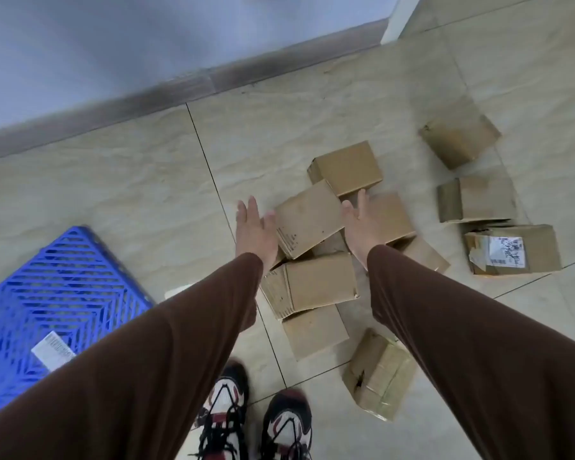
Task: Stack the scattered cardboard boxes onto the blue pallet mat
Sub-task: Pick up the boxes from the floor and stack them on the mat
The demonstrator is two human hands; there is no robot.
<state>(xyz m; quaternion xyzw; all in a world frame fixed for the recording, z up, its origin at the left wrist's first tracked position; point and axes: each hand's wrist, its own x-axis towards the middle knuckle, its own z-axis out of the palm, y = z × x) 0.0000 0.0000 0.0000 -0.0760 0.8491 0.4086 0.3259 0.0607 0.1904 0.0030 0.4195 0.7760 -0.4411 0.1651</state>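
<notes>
Both hands reach for the top box of the pile.

The left hand [254, 232] and right hand [359, 227], fingers straight and holding nothing, flank a tilted box [307, 219] on the heap, well apart from the mat [57, 287]. It looks light and stiff; palms on opposite sides should lift it.

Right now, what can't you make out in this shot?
Head view only:
- Mat: near part hidden by the left sleeve, cut by the frame edge.
- Label on the right box: print too small.
- Boxes beneath the top box: mostly covered.
- Hands: contact with that box unclear.
</notes>
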